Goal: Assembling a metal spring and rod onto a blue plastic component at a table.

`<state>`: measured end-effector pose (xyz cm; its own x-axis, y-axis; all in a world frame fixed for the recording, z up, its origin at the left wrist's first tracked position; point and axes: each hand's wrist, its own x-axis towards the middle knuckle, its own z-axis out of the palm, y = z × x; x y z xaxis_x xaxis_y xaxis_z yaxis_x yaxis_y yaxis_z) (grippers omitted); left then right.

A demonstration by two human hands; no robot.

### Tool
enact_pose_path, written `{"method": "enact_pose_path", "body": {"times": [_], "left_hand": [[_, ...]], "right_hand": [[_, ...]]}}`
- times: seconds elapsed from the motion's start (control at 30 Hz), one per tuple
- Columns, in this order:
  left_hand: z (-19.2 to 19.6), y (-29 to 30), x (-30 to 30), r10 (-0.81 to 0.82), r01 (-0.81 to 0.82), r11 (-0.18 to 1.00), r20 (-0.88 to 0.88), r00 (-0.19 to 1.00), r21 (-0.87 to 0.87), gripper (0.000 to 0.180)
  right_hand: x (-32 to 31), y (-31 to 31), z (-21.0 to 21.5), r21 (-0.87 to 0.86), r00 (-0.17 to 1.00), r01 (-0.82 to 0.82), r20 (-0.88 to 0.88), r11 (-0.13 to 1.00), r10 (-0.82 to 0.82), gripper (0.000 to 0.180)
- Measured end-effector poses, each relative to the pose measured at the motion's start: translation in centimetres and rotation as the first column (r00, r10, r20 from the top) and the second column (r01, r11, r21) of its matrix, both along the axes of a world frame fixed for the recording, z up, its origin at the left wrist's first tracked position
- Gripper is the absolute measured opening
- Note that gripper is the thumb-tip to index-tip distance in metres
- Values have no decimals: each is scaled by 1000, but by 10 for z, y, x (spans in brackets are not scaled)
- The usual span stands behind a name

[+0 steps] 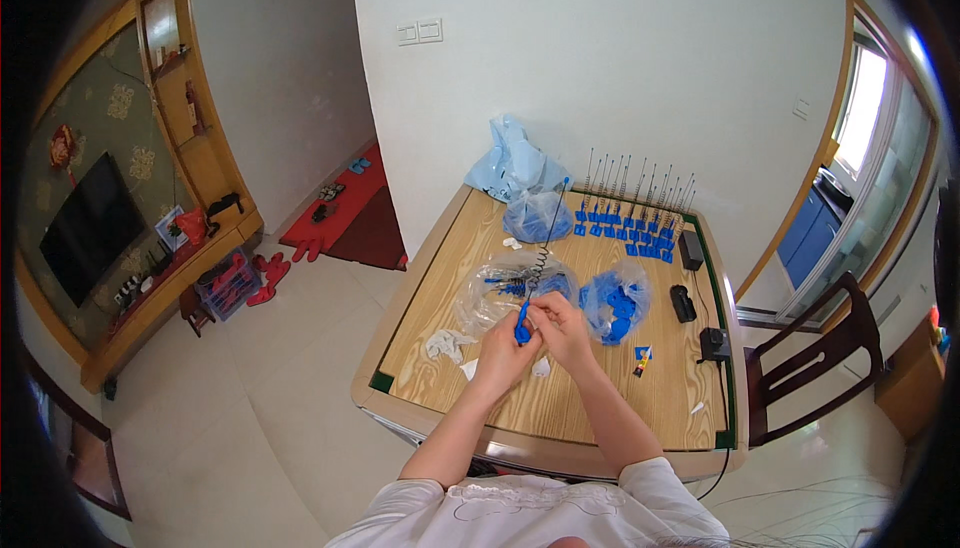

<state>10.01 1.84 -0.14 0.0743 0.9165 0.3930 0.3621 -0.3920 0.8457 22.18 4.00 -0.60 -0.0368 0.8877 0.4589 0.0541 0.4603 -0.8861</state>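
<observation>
Work appears partway: coils on blue bases (655,241) stand ranked at the table (670,410)'s rear, seemingly done; bagged blue parts (619,310) remain. One blue piece (522,331) bearing a black coil (541,260) sits mid-table — pinched between left hand (504,348) and right hand (563,330) fingertips.

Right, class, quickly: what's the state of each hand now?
Left hand: closed, holding the blue piece.
Right hand: close beside it; whether it grips anything cannot be told.
</observation>
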Motion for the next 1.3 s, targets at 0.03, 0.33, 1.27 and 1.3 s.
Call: {"method": "enact_pose_path", "body": {"times": [0.03,0.33,1.27,1.3], "left_hand": [[-1,1,0,15,-14,999,-37,999,34,22],[-1,-1,1,-23,26,998,-47,999,57,24],[-11,8,-9,-303,530,802,577,758,-275,10],[-11,7,-7,-303,530,802,577,758,-275,10]], "right_hand": [[-1,-1,1,37,998,33,44,999,-35,12],[5,1,-2,79,993,23,114,997,-32,13],[4,-6,10,-23,998,-2,65,1000,3,11],[5,-5,8,-22,998,-2,65,1000,4,11]]}}
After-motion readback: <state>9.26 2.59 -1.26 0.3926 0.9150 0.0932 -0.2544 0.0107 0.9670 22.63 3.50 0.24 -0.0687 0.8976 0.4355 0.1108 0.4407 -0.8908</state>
